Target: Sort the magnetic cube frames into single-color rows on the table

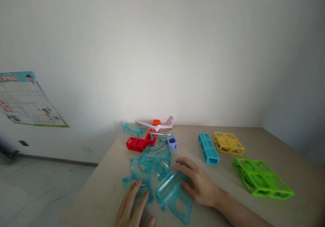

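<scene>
A heap of see-through blue plastic track pieces lies on the table in front of me. My right hand curls its fingers and thumb round the right end of a clear blue tube. Below that tube is a flat clear blue plate with a round hole. Fingers spread, my left hand hovers over or touches a clear blue piece at the near left; contact cannot be made out. Just beyond it is a curved clear blue piece.
Red blocks, a lavender block and a pale pink strip lie behind the heap. To the right are blue, yellow and green open frames. The table's left edge drops to the floor; a white wall stands behind.
</scene>
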The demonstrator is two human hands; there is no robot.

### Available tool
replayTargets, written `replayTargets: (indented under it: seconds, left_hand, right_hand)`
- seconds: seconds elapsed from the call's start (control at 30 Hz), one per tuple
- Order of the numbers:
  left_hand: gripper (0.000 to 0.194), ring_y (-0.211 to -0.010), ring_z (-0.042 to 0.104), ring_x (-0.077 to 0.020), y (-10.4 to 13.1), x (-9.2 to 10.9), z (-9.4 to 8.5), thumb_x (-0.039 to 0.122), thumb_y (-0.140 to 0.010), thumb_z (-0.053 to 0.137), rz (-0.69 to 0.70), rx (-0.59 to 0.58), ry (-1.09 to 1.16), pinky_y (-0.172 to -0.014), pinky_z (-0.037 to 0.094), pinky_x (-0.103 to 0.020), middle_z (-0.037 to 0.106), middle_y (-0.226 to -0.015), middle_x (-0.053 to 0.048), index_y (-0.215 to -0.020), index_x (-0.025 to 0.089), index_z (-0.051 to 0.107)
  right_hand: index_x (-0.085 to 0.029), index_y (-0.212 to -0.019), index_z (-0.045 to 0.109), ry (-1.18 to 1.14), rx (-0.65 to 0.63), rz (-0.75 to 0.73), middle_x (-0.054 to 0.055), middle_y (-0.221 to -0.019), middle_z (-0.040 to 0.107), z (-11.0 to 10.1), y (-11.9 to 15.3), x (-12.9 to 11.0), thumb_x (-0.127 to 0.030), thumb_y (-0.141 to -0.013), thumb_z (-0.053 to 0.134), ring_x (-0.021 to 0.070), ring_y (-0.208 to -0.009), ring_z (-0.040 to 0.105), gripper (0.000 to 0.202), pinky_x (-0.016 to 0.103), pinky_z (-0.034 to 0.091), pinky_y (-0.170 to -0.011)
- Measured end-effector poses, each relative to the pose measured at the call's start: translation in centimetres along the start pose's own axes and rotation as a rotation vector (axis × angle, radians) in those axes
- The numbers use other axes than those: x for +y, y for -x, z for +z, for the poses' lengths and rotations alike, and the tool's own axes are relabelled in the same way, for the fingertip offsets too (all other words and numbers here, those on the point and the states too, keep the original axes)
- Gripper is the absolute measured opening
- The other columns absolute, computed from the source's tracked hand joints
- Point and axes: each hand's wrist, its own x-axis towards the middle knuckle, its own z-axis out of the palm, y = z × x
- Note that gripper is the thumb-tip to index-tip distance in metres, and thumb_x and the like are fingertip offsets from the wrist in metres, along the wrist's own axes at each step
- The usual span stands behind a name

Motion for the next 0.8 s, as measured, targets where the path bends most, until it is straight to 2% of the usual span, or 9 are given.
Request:
replayTargets:
  seconds: [0.1,0.2,0.33,0.43,0.53,0.6,0.67,0.73,0.8]
  left_hand:
    - [0.058,-0.133,0.047,-0.0350,-0.9,-0.8,-0.5,0.036,-0.081,0.067,-0.023,-0.118,-0.014,-0.098,0.054,-0.047,0.049,-0.146,-0.012,-0.137,0.029,0.050]
    - [0.049,-0.136,0.044,-0.0359,-2.0,-1.5,-1.0,0.035,-0.082,0.065,-0.085,-0.164,0.029,-0.099,0.052,-0.052,0.046,-0.148,-0.011,-0.130,0.029,0.054]
    - [0.034,-0.130,0.051,-0.0327,-2.5,-2.2,-1.4,0.030,-0.083,0.064,-0.125,-0.144,0.085,-0.098,0.055,-0.048,0.052,-0.143,-0.010,-0.117,0.029,0.060]
    - [0.021,-0.128,0.053,-0.0296,-3.1,-2.7,-2.0,0.025,-0.086,0.060,-0.152,-0.075,0.122,-0.098,0.055,-0.046,0.056,-0.138,-0.008,-0.106,0.030,0.062]
    - [0.019,-0.128,0.050,-0.0283,-5.9,-3.3,-3.0,0.022,-0.088,0.055,-0.162,-0.009,0.166,-0.100,0.052,-0.048,0.058,-0.131,-0.008,-0.104,0.030,0.063]
    - [0.031,-0.132,0.046,-0.0279,-9.1,-3.9,-3.4,0.022,-0.088,0.055,-0.118,-0.086,0.215,-0.106,0.046,-0.049,0.054,-0.136,-0.010,-0.118,0.028,0.059]
    - [0.044,-0.133,0.043,-0.0268,-12.6,-4.5,-3.3,0.022,-0.086,0.059,-0.026,-0.238,0.273,-0.111,0.039,-0.048,0.050,-0.142,-0.010,-0.130,0.027,0.054]
    - [0.064,-0.128,0.047,-0.0280,-15.6,-5.2,-2.4,0.027,-0.075,0.074,0.086,-0.404,0.334,-0.110,0.039,-0.047,0.056,-0.135,-0.009,-0.135,0.026,0.052]
    - [0.067,-0.117,0.055,-0.0279,-17.4,-5.7,-1.1,0.029,-0.067,0.080,0.153,-0.509,0.369,-0.105,0.043,-0.045,0.064,-0.122,-0.009,-0.130,0.024,0.058]
  right_hand:
    - [-0.022,-0.137,0.048,0.026,0.045,0.030,0.014,-0.137,0.047,1.1,-0.1,0.5,-0.008,-0.073,0.056,0.0277,-0.126,0.050,0.066,0.045,0.043,-0.105]
    - [-0.022,-0.135,0.049,0.054,0.087,0.016,0.014,-0.132,0.049,1.7,-0.7,0.4,-0.010,-0.075,0.055,0.0278,-0.120,0.053,0.061,0.045,0.046,-0.102]
    - [-0.022,-0.132,0.052,-0.004,0.098,0.011,0.012,-0.124,0.053,1.4,-1.6,0.1,-0.008,-0.073,0.056,0.0265,-0.114,0.055,0.060,0.043,0.047,-0.099]
    - [-0.022,-0.130,0.053,-0.082,0.084,0.018,0.011,-0.120,0.054,0.9,-1.9,0.1,-0.005,-0.071,0.055,0.0257,-0.111,0.055,0.061,0.042,0.048,-0.098]
    - [-0.022,-0.127,0.055,-0.134,0.068,-0.021,0.010,-0.114,0.056,0.5,-2.0,0.2,-0.003,-0.068,0.056,0.0257,-0.107,0.054,0.062,0.042,0.047,-0.095]
    - [-0.022,-0.125,0.056,-0.144,0.054,-0.054,0.009,-0.110,0.058,0.3,-2.1,0.2,-0.002,-0.067,0.057,0.0261,-0.104,0.054,0.062,0.044,0.046,-0.093]
    - [-0.022,-0.123,0.058,-0.147,0.041,-0.075,0.008,-0.106,0.060,0.2,-2.3,0.2,-0.003,-0.067,0.058,0.0261,-0.101,0.053,0.059,0.044,0.046,-0.090]
    - [-0.022,-0.122,0.059,-0.152,0.026,-0.081,0.008,-0.105,0.061,0.0,-2.3,0.2,-0.004,-0.069,0.058,0.0258,-0.100,0.053,0.056,0.044,0.046,-0.088]
    - [-0.023,-0.122,0.059,-0.159,0.008,-0.080,0.008,-0.105,0.062,-0.1,-2.4,0.1,-0.005,-0.071,0.060,0.0256,-0.100,0.053,0.053,0.043,0.046,-0.088]
